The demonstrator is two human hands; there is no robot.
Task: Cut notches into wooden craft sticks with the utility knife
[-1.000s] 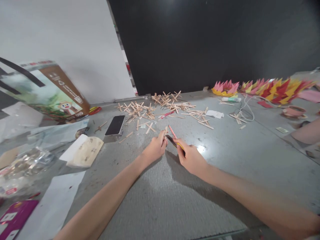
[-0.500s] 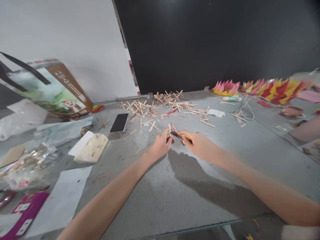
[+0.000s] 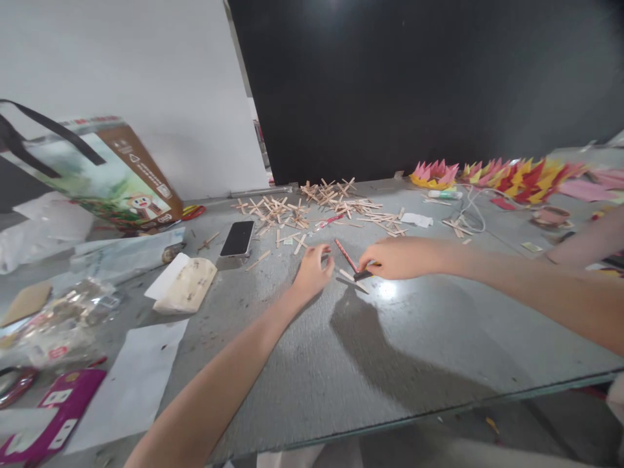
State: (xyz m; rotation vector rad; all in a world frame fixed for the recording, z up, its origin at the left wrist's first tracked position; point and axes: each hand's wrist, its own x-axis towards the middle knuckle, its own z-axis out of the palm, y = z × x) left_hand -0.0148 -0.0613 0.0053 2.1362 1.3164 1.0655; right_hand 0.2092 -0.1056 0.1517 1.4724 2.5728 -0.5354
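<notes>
My right hand (image 3: 383,259) is closed around pliers (image 3: 363,275) with yellow-and-black handles, mostly hidden by the fingers. Their dark end is low over the table, at a pale wooden stick (image 3: 351,281); whether the jaws grip it I cannot tell. Just left of that hand lies a red patterned stick (image 3: 345,253), its lower end beside my fingers. My left hand (image 3: 314,270) rests on the table, fingers curled but apart from the thumb, nothing between them. Beyond both hands is a heap of crossed wooden sticks (image 3: 336,195).
A phone (image 3: 237,238) lies left of the sticks, near a printed bag (image 3: 131,175) and a paper packet (image 3: 188,286). Pink, red and yellow folded-paper pieces (image 3: 526,182), a glue stick (image 3: 444,194) and a white cable (image 3: 475,211) are at the right. Another person's arm (image 3: 592,237) reaches in there.
My left hand has let go of the wooden stick, and its fingers have parted. My right hand has swung lower with the pliers, and the wooden stick is now down near the table.
</notes>
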